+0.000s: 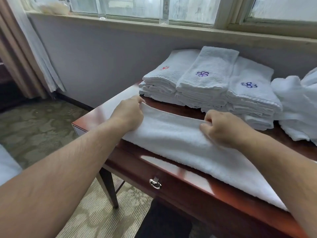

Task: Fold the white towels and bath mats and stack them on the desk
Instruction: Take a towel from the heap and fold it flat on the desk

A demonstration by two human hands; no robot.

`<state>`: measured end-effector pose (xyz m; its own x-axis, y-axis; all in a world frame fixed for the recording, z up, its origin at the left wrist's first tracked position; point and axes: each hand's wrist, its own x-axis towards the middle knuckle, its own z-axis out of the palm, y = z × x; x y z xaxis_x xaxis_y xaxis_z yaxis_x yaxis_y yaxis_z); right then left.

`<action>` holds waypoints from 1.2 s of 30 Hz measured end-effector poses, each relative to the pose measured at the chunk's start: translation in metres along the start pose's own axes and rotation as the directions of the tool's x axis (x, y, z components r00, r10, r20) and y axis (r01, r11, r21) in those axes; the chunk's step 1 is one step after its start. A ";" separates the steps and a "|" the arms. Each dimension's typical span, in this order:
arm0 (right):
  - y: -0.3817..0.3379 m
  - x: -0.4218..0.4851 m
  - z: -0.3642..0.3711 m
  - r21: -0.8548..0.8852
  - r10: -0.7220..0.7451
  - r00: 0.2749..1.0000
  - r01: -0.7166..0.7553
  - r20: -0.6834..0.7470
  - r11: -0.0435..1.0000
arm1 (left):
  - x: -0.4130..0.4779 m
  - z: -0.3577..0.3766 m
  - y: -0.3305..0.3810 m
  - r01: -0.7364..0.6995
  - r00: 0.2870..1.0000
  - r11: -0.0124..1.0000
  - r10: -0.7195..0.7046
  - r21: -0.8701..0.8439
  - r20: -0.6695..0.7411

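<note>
A white towel (180, 143) lies lengthwise across the reddish wooden desk (171, 186). My left hand (128, 112) pinches its far left corner. My right hand (223, 129) grips the far edge further right, and the edge is lifted slightly between the two hands. Behind the towel stand three stacks of folded white towels: one with a red emblem (163, 79), and a middle stack (205, 78) and a right stack (252, 93) with purple emblems.
A loose heap of unfolded white towels (296, 107) sits at the desk's right end. The desk has a drawer with a metal ring pull (155, 183). A window sill (154, 26) with two glasses runs along the wall. Carpet and a curtain are at left.
</note>
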<state>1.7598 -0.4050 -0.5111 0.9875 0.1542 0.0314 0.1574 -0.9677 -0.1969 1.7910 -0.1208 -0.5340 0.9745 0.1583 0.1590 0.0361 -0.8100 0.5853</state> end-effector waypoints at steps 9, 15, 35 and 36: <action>0.011 0.002 0.027 0.113 0.009 0.996 0.002 -0.091 0.994 | -0.023 -0.014 -0.018 0.134 0.977 0.988 -0.144 0.072 0.154; 0.007 -0.006 0.034 0.034 -0.078 0.990 0.083 -0.121 0.996 | -0.045 -0.011 -0.005 0.060 0.998 0.955 -0.062 0.289 -0.003; 0.037 -0.024 0.038 -0.027 0.005 0.989 -0.009 -0.147 1.000 | -0.076 0.023 0.027 -0.306 0.840 0.943 0.205 0.127 0.503; 0.038 -0.024 0.038 -0.019 0.004 0.988 -0.007 -0.154 1.000 | -0.073 0.022 0.026 -0.291 0.842 0.951 0.204 0.102 0.499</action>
<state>1.7420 -0.4376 -0.5570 0.9763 0.1178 0.1816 0.1505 -0.9724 -0.1782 1.7253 -0.1658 -0.5478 0.9388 -0.3135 -0.1430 -0.2265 -0.8742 0.4296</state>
